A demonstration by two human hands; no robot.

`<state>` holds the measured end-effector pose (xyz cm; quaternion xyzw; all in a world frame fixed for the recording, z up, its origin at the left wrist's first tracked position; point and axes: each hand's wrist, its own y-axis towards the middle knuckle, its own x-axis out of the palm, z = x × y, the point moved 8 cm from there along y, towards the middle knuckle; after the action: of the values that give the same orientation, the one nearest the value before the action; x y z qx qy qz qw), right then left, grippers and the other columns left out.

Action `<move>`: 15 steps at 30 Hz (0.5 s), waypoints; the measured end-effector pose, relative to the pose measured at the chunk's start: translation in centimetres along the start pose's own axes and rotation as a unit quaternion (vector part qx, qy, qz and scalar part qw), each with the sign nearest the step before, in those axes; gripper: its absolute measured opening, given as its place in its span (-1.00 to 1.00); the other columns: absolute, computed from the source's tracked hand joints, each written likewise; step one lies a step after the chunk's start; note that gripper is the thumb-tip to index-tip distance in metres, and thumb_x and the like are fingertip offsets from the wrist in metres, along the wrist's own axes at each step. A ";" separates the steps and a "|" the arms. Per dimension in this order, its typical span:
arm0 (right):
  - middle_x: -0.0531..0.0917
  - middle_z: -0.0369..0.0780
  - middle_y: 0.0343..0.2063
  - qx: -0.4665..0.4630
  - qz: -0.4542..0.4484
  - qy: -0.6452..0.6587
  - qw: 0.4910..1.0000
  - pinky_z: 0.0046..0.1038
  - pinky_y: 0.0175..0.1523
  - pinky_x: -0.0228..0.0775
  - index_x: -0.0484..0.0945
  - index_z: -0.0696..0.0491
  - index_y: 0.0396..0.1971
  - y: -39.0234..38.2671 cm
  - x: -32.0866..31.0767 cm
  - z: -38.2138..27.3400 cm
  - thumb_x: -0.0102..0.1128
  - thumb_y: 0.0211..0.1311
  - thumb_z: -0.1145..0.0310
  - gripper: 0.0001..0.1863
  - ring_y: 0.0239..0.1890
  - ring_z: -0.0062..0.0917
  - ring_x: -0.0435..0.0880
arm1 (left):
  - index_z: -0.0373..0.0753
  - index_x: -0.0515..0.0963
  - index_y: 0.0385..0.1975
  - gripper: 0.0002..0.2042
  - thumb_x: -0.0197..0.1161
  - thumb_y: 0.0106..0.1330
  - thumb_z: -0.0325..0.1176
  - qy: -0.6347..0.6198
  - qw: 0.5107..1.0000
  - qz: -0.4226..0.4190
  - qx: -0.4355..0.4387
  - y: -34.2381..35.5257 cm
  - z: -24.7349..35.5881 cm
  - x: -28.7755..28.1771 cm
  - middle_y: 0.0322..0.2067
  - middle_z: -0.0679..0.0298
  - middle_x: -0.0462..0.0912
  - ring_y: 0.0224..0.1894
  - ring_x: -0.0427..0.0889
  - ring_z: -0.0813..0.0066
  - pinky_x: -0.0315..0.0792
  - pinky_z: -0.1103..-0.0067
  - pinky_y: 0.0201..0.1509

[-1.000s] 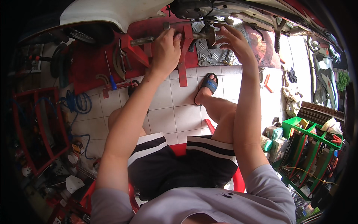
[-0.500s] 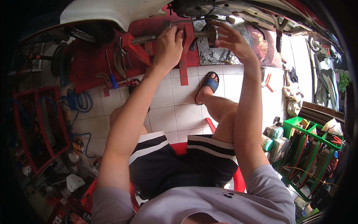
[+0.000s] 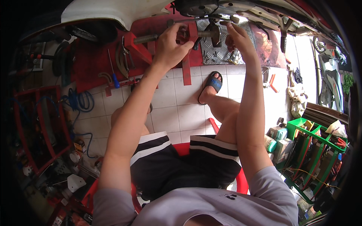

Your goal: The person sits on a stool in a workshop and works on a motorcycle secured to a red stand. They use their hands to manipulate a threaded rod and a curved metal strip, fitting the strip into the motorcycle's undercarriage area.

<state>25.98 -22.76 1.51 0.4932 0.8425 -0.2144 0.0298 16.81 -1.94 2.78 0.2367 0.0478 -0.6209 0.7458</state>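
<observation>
A thick threaded rod (image 3: pixel 146 38) runs left to right through a red metal frame (image 3: pixel 186 69) with slanted legs. My left hand (image 3: pixel 169 47) is around the rod beside the frame's upright, thumb and forefinger apart; its other fingers are partly hidden. At the rod's right end sits a dark round metal piece (image 3: pixel 215 35). Just right of that piece is my right hand (image 3: pixel 241 43), its fingers loosely bent and apart, with a gap between them and the metal.
A blue-handled screwdriver (image 3: pixel 116 82) and curved brake shoes (image 3: pixel 121 62) lie on the red mat (image 3: pixel 88 67) at left. Motorcycle parts (image 3: pixel 260 15) overhang the far side. A green tool rack (image 3: pixel 298 122) stands right, a red rack (image 3: pixel 59 101) left. A blue hose (image 3: pixel 81 101) coils on the floor.
My left hand has loosened, its thumb and forefinger spreading from a closed grip. My right hand has drawn slightly right, away from the round metal piece, and its fingers have bent.
</observation>
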 end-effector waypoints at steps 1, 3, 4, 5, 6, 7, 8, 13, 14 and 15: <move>0.70 -0.16 -0.49 -0.005 0.003 0.038 0.999 -0.51 -0.36 0.40 0.27 0.12 0.27 0.0 -0.1 0.0 0.13 0.33 0.01 -0.35 -0.52 -0.59 0.62 | -0.35 0.48 -0.04 -0.61 0.30 0.10 -0.42 0.000 1.000 0.001 -0.004 -0.1 0.0 0.1 -0.14 0.15 0.62 -0.10 0.61 0.37 0.48 0.48 0.02; 0.68 -0.18 -0.57 -0.165 0.028 0.017 0.986 -0.52 -0.39 0.40 0.27 0.12 0.27 -0.9 1.0 -1.4 0.12 0.34 0.00 -0.34 -0.59 -0.59 0.61 | -0.34 0.48 -0.04 -0.61 0.31 0.10 -0.44 0.014 1.000 0.001 0.000 0.0 0.3 0.1 -0.15 0.15 0.63 -0.09 0.61 0.33 0.45 0.47 0.05; 0.68 -0.16 -0.54 -0.170 0.019 0.008 0.985 -0.51 -0.38 0.41 0.27 0.12 0.28 -0.9 1.2 -1.3 0.13 0.33 0.00 -0.33 -0.57 -0.57 0.62 | -0.34 0.49 -0.04 -0.62 0.31 0.10 -0.45 0.021 1.000 0.001 0.001 0.0 0.5 0.1 -0.16 0.15 0.63 -0.09 0.61 0.31 0.43 0.46 0.06; 0.68 -0.14 -0.52 -0.175 0.009 -0.001 0.984 -0.51 -0.37 0.41 0.26 0.11 0.29 -0.9 1.6 -1.4 0.15 0.32 0.01 -0.32 -0.55 -0.55 0.63 | -0.34 0.49 -0.05 -0.62 0.31 0.10 -0.45 0.018 1.000 0.003 0.004 0.0 0.5 0.1 -0.17 0.15 0.64 -0.09 0.61 0.31 0.43 0.46 0.06; 0.69 -0.11 -0.44 -0.106 -0.023 -0.008 0.994 -0.50 -0.34 0.43 0.25 0.10 0.30 -0.4 1.3 -0.7 0.18 0.30 0.03 -0.31 -0.49 -0.52 0.66 | -0.34 0.49 -0.05 -0.63 0.31 0.11 -0.45 0.015 1.000 0.005 0.007 0.0 0.5 0.0 -0.17 0.14 0.64 -0.09 0.62 0.30 0.43 0.46 0.06; 0.70 -0.08 -0.39 -0.060 -0.050 0.005 0.997 -0.49 -0.31 0.44 0.22 0.09 0.32 -0.1 1.1 -0.3 0.21 0.28 0.05 -0.29 -0.44 -0.50 0.68 | -0.34 0.49 -0.05 -0.63 0.31 0.11 -0.46 0.011 1.000 0.007 0.009 0.0 0.5 0.0 -0.18 0.14 0.64 -0.09 0.62 0.30 0.44 0.46 0.06; 0.70 -0.06 -0.33 -0.014 -0.073 0.015 0.997 -0.48 -0.29 0.45 0.20 0.07 0.34 0.1 0.9 0.2 0.24 0.26 0.06 -0.26 -0.39 -0.48 0.69 | -0.33 0.49 -0.05 -0.63 0.31 0.11 -0.46 0.003 1.000 0.007 0.004 -0.1 0.4 0.0 -0.18 0.14 0.64 -0.09 0.62 0.30 0.44 0.46 0.05; 0.70 -0.12 -0.37 -0.216 0.025 -0.074 0.973 -0.51 -0.38 0.44 0.17 0.06 0.36 -0.7 0.9 -1.6 0.19 0.30 0.08 -0.28 -0.44 -0.54 0.67 | -0.33 0.45 -0.06 -0.64 0.27 0.11 -0.51 0.005 1.000 0.016 0.025 -0.1 0.6 -0.1 -0.18 0.16 0.64 -0.09 0.63 0.34 0.51 0.48 -0.01; 0.70 -0.13 -0.37 -0.229 0.026 -0.045 0.972 -0.51 -0.37 0.44 0.18 0.08 0.36 -0.6 1.4 -1.5 0.18 0.30 0.08 -0.28 -0.44 -0.54 0.67 | -0.33 0.44 -0.06 -0.64 0.26 0.11 -0.53 0.004 1.000 0.016 0.022 -0.1 0.3 -0.2 -0.17 0.16 0.63 -0.08 0.63 0.34 0.52 0.48 -0.02; 0.70 -0.14 -0.37 -0.241 0.027 -0.016 0.970 -0.51 -0.36 0.44 0.19 0.10 0.35 -0.4 1.7 -1.5 0.18 0.31 0.09 -0.29 -0.44 -0.54 0.66 | -0.33 0.43 -0.06 -0.65 0.25 0.10 -0.54 0.003 1.000 0.015 0.019 0.0 0.1 -0.4 -0.17 0.16 0.63 -0.08 0.63 0.34 0.53 0.48 -0.03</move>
<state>24.99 -21.00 2.57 0.4903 0.8553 -0.0118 0.1672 16.68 -1.62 2.97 0.2533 0.0342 -0.6094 0.7505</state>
